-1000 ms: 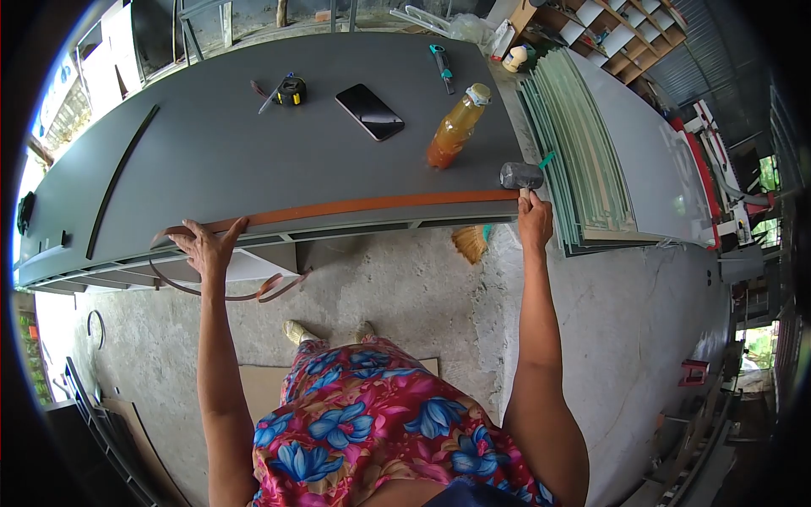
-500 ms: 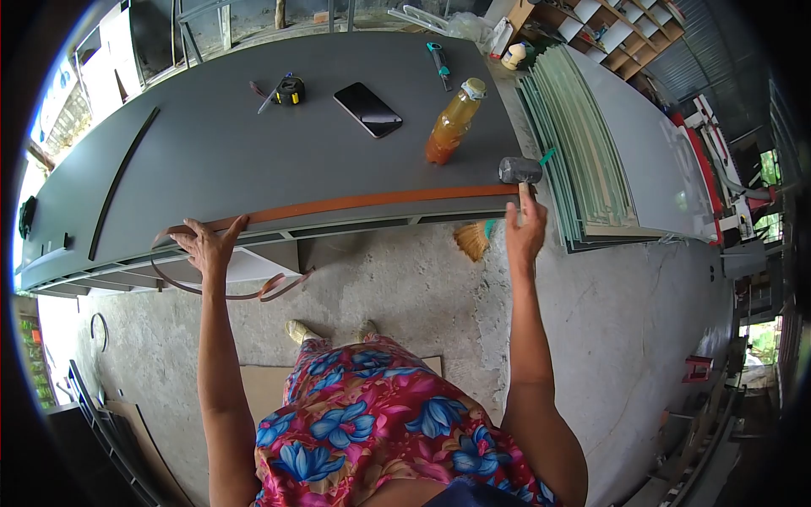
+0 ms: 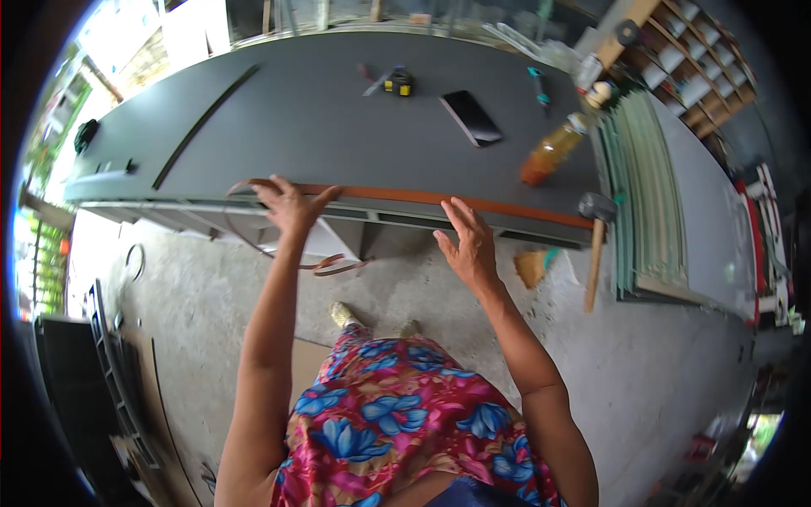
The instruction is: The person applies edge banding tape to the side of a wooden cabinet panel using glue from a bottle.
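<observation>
A long orange-brown edging strip (image 3: 405, 195) lies along the near edge of the dark grey panel (image 3: 304, 118). My left hand (image 3: 289, 208) is on the strip near its left part, fingers spread and thumb stretched to the right. Left of that hand the strip's loose end (image 3: 230, 221) loops down off the panel and curls below. My right hand (image 3: 470, 247) is open and empty, its fingertips right at the strip's middle. A rubber mallet (image 3: 598, 206) is at the panel's right corner, its wooden handle hanging downward.
On the panel are a tape measure (image 3: 398, 82), a phone (image 3: 470, 118), a utility knife (image 3: 538, 86), a bottle (image 3: 553, 150) of orange liquid and a thin dark strip (image 3: 205, 127). Stacked green-edged sheets (image 3: 646, 194) stand at the right. A brush (image 3: 532, 267) lies on the floor.
My right hand has let go of the mallet and moved left along the strip, opening. The mallet stays at the panel's right corner. The view has shifted, so things on the panel appear further right.
</observation>
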{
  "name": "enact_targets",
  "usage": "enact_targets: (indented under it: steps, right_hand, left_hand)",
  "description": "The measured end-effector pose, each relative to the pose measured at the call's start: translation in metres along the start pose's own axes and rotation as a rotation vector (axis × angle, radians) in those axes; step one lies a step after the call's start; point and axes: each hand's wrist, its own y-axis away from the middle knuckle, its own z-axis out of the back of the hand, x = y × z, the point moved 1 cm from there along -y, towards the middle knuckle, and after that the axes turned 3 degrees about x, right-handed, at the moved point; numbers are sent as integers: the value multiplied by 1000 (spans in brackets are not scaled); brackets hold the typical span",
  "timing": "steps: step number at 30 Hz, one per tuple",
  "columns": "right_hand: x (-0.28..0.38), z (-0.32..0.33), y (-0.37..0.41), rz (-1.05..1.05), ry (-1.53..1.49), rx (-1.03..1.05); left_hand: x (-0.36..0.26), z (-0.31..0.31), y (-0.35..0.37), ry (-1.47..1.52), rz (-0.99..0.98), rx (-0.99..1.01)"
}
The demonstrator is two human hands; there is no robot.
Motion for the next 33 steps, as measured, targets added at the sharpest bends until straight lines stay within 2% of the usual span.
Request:
enact_targets:
  steps: [1, 5, 11, 17, 25, 28, 31, 33]
  right_hand:
    - [13, -12, -9, 45, 5, 35]
    - [62, -63, -43, 141, 55, 236]
    - [93, -127, -70, 194, 184, 310]
    - [101, -130, -75, 156, 253, 352]
    - [106, -130, -78, 130, 333, 410]
    - [108, -130, -79, 121, 358, 428]
    - [110, -129, -80, 117, 381, 443]
    - [112, -127, -81, 112, 377, 460]
  left_hand:
    - [6, -7, -4, -14, -47, -29]
    - [1, 0, 1, 16, -6, -51]
    - [5, 2, -2, 81, -20, -58]
    - [30, 19, -10, 167, -89, 41]
    - [110, 24, -65, 403, -43, -70]
    - [120, 36, -68, 678, -10, -159]
    - [131, 31, -78, 1347, 89, -221]
    - [140, 39, -86, 1524, 264, -251]
